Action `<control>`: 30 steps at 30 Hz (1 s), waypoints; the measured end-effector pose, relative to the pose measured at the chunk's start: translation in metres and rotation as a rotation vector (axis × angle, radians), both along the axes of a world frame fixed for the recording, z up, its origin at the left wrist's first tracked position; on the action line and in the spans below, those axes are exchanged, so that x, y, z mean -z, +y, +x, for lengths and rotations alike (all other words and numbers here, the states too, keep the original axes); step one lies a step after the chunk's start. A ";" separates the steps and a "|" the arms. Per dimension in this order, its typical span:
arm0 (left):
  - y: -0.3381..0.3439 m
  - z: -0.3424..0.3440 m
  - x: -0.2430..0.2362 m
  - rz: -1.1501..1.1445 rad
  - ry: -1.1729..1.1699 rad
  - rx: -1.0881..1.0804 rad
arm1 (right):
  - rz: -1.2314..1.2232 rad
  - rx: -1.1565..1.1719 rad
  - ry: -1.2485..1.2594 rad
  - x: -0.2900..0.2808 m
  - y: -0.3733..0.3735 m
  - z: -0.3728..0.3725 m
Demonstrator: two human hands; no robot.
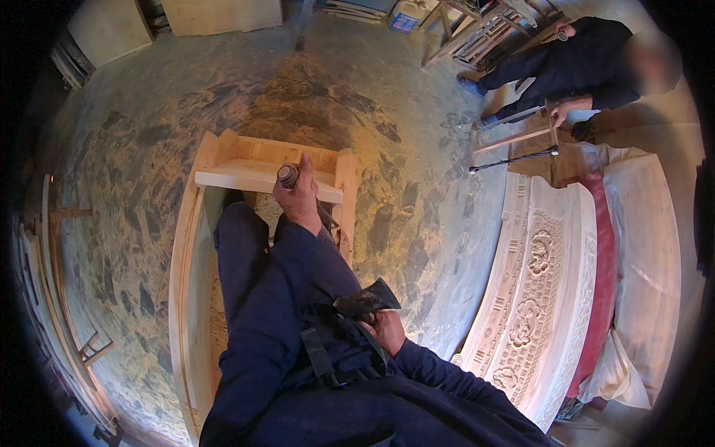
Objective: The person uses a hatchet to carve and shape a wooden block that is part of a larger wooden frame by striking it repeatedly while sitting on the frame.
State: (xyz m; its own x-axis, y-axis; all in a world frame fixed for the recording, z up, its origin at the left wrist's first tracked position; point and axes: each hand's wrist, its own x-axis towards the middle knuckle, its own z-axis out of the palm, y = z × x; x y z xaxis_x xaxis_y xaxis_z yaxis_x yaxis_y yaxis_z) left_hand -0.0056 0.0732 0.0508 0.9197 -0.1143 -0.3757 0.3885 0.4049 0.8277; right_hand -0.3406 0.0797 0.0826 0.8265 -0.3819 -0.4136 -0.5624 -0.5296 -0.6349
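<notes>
Protruding from left grip (pixel 298 200): brown handle (pixel 287 176) (axe (pixel 368 299) in right grip (pixel 387 332)).

Frame (pixel 186 290) left of centre; timber (pixel 68 335) farther left — well apart. Panel (pixel 525 320) at right, co-worker (pixel 596 59) beyond its far end. Jug (pixel 407 16) at back — near stacked wood (pixel 484 37).

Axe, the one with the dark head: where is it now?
In the head view, the axe is just below the picture's middle, with its head right beside the person's right hand, in front of their body.
</notes>
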 end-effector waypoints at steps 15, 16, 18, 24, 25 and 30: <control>-0.062 -0.015 -0.019 0.312 -0.368 0.487 | -0.012 0.010 0.039 0.002 0.003 0.000; -0.064 -0.015 -0.020 0.360 -0.363 0.427 | -0.012 0.002 0.033 0.000 0.003 0.001; -0.059 -0.012 -0.013 0.355 -0.350 0.326 | -0.011 -0.015 0.023 -0.005 0.002 0.003; -0.035 -0.001 -0.006 0.087 -0.105 0.283 | 0.035 0.029 0.082 -0.014 0.002 0.010; -0.033 0.000 -0.005 0.041 -0.067 0.304 | 0.049 0.043 0.038 -0.013 0.002 0.009; -0.041 -0.005 0.000 0.108 -0.222 0.405 | 0.056 0.036 0.046 -0.007 0.002 0.006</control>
State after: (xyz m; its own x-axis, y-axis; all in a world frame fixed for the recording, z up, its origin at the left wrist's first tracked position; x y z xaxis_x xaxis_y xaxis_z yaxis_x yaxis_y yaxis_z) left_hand -0.0108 0.0327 0.0512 0.8688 -0.4512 -0.2041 0.3059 0.1649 0.9377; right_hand -0.3349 0.0820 0.0900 0.7921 -0.3862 -0.4727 -0.6100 -0.4726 -0.6360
